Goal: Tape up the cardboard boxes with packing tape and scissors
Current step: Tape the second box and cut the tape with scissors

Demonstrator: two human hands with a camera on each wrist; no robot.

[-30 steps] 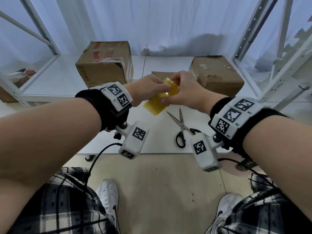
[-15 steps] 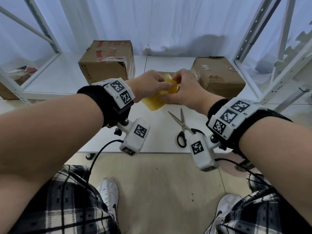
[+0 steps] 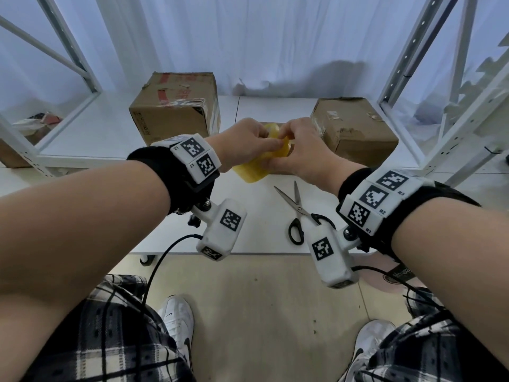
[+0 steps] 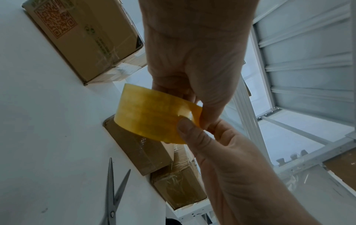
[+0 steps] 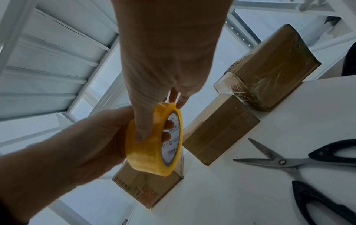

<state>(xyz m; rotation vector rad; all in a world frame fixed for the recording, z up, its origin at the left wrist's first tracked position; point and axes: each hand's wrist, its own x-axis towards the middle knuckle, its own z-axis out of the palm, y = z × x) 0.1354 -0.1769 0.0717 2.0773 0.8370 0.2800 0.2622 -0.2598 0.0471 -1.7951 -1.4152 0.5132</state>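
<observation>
Both hands up over the white table (image 3: 176,232), working one roll of packing tape (image 5: 152,143): translucent amber-yellow, glossy, white core with blue print too blurred to read. Left hand (image 5: 92,137) grips the roll, fingers through the core; right hand (image 4: 217,146) pinches the outer wrap with its thumb pressed on the band. Steel scissors (image 3: 298,213), black handles, blades apart, lie flat on the table below the hands. Three brown cardboard boxes behind: tall box (image 3: 176,111) with red print and a QR label, low box (image 3: 355,128) with crinkled clear tape, small flat box (image 5: 219,130) between them.
</observation>
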